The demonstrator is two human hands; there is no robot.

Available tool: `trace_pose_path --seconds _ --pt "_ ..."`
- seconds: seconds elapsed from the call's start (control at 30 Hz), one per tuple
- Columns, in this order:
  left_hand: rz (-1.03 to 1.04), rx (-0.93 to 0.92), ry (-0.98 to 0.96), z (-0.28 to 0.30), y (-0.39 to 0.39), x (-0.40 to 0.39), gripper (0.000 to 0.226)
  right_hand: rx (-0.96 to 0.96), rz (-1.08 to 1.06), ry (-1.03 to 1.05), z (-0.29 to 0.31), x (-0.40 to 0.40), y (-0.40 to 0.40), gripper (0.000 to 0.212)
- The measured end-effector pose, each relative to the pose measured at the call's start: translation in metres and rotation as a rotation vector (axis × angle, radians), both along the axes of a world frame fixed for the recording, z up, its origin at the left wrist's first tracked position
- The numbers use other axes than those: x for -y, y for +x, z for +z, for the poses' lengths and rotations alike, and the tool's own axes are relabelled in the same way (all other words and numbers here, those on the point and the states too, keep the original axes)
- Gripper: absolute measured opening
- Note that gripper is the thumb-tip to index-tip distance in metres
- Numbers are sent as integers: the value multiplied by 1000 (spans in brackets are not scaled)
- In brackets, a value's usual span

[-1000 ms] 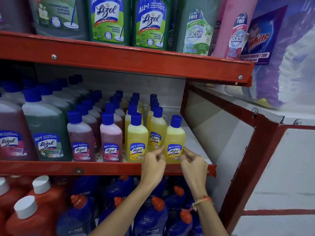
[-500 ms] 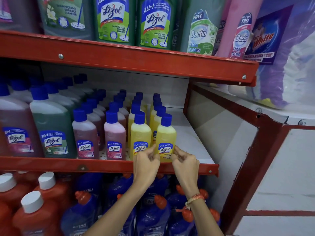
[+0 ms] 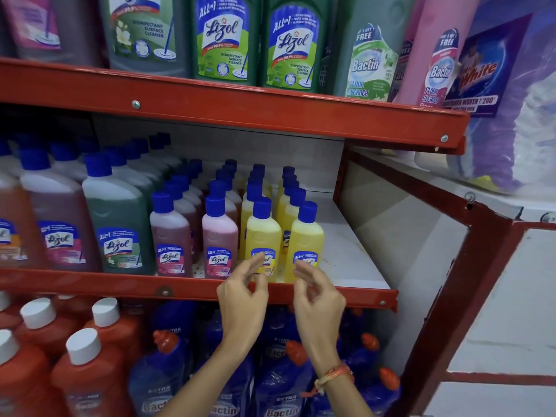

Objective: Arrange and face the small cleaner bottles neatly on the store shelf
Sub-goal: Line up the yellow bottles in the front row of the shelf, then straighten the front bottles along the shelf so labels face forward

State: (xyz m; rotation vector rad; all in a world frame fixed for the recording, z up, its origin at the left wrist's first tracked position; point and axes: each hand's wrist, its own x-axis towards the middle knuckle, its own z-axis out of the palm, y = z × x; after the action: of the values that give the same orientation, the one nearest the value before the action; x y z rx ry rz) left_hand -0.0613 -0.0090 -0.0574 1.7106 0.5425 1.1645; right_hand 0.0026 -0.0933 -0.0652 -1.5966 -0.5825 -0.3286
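Small cleaner bottles with blue caps stand in rows on the middle red shelf [image 3: 192, 288]. At the front stand a purple bottle [image 3: 170, 233], a pink bottle [image 3: 218, 233] and two yellow ones. My left hand [image 3: 245, 291] hovers in front of the left front yellow bottle [image 3: 263, 233], fingers loosely curled and apart, holding nothing. In front of the rightmost yellow bottle [image 3: 307, 236] is my right hand [image 3: 319, 294], fingers spread, just off its label. Both labels face forward.
Larger green [image 3: 118, 224] and purple [image 3: 60, 218] bottles stand left on the same shelf. Bare white shelf [image 3: 349, 257] lies right of the yellow rows. The red upper shelf [image 3: 240, 115] carries big bottles. Orange and blue bottles fill the shelf below. A red frame post [image 3: 451, 296] stands right.
The rightmost yellow bottle was slid left into line with the rows. Both hands have let go of it and drawn back slightly toward the shelf edge.
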Motion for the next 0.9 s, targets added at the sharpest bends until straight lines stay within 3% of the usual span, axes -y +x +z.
trace_pose_path --seconds 0.17,0.27,0.37,0.47,0.9 --pt "150 85 -19 -12 -29 -13 50 -187 337 -93 -1 -29 -27 43" --pt "244 14 -26 -18 -43 -34 53 -247 447 -173 0 -46 -42 50" --pt "99 -139 -95 -9 -48 -53 51 -241 405 -219 4 -59 -52 52" --pt "41 -243 -44 1 -51 -68 45 -242 352 -239 9 -67 -57 51" --pt "36 -237 -62 8 -61 -70 45 -307 229 -194 13 -76 -54 39"
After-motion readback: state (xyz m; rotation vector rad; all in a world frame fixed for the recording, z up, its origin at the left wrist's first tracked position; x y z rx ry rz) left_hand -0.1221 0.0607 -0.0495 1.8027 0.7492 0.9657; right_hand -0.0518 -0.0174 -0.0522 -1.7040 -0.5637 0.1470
